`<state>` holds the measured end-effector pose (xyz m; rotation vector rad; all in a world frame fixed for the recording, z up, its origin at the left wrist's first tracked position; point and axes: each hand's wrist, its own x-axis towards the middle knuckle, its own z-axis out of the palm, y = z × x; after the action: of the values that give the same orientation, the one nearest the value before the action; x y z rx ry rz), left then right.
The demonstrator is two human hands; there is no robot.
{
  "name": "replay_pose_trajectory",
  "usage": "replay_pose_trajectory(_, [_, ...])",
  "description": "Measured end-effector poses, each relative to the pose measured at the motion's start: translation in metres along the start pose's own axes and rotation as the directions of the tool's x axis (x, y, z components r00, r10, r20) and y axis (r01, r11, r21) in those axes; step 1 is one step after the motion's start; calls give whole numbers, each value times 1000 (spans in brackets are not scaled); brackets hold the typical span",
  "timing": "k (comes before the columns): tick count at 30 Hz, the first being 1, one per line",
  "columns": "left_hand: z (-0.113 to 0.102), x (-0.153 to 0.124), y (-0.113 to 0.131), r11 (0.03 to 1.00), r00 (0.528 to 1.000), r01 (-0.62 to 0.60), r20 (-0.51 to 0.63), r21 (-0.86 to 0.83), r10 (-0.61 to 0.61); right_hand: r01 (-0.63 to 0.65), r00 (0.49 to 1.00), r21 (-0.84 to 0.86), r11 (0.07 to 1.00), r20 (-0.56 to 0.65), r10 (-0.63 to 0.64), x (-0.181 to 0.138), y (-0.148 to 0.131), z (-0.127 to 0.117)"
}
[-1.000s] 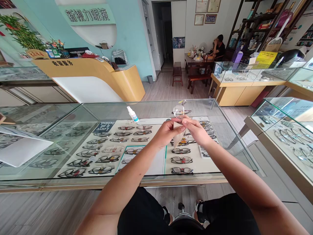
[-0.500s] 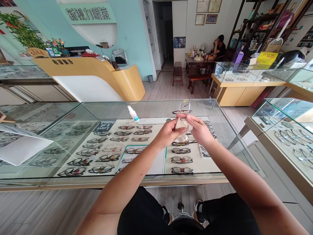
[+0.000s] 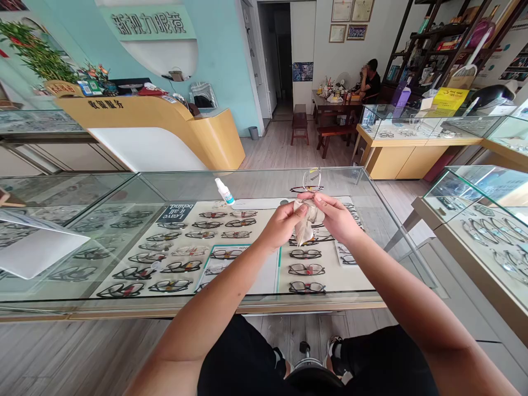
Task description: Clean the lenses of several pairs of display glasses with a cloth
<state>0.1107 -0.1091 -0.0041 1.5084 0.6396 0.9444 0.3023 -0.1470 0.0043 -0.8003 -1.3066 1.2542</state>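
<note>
Over the glass counter, my left hand (image 3: 284, 221) is closed, pinching a crumpled beige cleaning cloth (image 3: 304, 230) between thumb and fingers. My right hand (image 3: 337, 215) is closed beside it, its thumb and fingertips on a pair of thin-framed eyeglasses (image 3: 312, 179). Their slender temples curve away beyond my fingertips; cloth and fingers hide most of the lenses. The fingertips of both hands nearly meet at the cloth's upper edge. A white spray bottle (image 3: 225, 191) with a blue-banded label stands on the glass, left of my hands.
Rows of eyeglass frames (image 3: 171, 285) lie inside the glass display counter (image 3: 256, 300). A white angled panel (image 3: 39, 245) is at the left. Another showcase (image 3: 490, 242) stands right. Farther back are a wooden reception desk (image 3: 214, 135), a bench (image 3: 300, 121) and a seated person (image 3: 371, 77).
The cloth has shifted and now hangs lower and longer below my left hand. My left fingers have moved slightly; my right hand stays almost in place.
</note>
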Motion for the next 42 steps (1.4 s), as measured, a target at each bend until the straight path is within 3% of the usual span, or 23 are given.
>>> replay_pose_trajectory(6, [0,1,-2,1000,999,18,-27,7,-18,86,996,-144,986,17,-84,0,3,-4])
replay_pose_trajectory(15, [-2,2,0,1000,999,3,-47,17,-2,124,991,-195,973,70,-112,1,1,-4])
replay_pose_trajectory(23, [0,0,4,1000,999,-12,42,3,12,134,989,-235,963,100,-113,0,-1,-4])
replay_pose_trajectory(29, [-2,-1,7,999,999,-16,38,44,14,106,992,-209,972,91,-89,-1,-4,-1])
replay_pose_trajectory(33, [-1,-2,8,1000,996,10,93,4,-10,104,993,-171,980,79,-92,1,3,-3])
replay_pose_trajectory(42, [-1,-1,1,997,995,65,83,-50,-61,53,998,79,995,10,-54,2,5,0])
